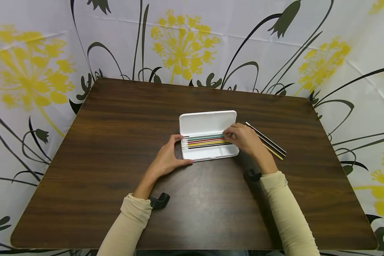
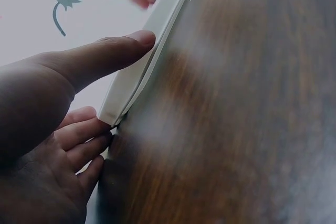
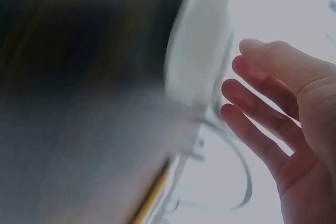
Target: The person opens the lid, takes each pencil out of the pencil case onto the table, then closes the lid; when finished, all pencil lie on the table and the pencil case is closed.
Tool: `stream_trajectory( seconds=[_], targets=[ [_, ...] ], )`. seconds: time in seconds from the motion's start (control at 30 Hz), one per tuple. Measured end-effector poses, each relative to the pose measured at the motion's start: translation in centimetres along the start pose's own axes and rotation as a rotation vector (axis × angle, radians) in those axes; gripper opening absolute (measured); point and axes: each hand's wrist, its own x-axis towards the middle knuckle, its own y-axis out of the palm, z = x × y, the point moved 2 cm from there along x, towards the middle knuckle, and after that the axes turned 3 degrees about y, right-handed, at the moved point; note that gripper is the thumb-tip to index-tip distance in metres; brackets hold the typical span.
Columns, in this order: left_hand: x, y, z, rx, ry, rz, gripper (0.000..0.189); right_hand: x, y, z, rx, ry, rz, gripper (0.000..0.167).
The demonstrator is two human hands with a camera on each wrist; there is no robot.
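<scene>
A white pencil case (image 1: 204, 154) lies with its lid (image 1: 204, 123) raised at the back. Green, red, yellow and black pencils (image 1: 208, 141) lie side by side in it, pale ends to the left. My left hand (image 1: 166, 159) holds the case's left end, its thumb (image 2: 118, 56) along the front edge and its fingers around the corner. Over the right end of the pencils is my right hand (image 1: 245, 140), fingertips at the green pencil. In the right wrist view, its fingers (image 3: 257, 106) are loosely bent, and no pencil shows between them.
Loose pencils (image 1: 267, 138), one yellow and others dark or whitish, lie on the table right of the case, partly behind the right hand. The brown wood table (image 1: 115, 117) reaches back to a flower-patterned cloth (image 1: 236, 32). Dark wrist bands (image 1: 160, 201) are on both arms.
</scene>
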Motion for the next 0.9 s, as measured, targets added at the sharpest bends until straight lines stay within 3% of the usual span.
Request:
stream_trajectory(
  seconds=[0.2,0.9],
  targets=[
    [0.2,0.3,-0.2,0.003,0.014,0.001,0.094,1.0,1.2,1.5,-0.033,-0.030,0.002,0.012],
    [-0.1,-0.1,0.0,0.008,-0.002,-0.020,0.094,1.1,1.8,1.9,-0.081,-0.096,0.048,0.011]
  ],
)
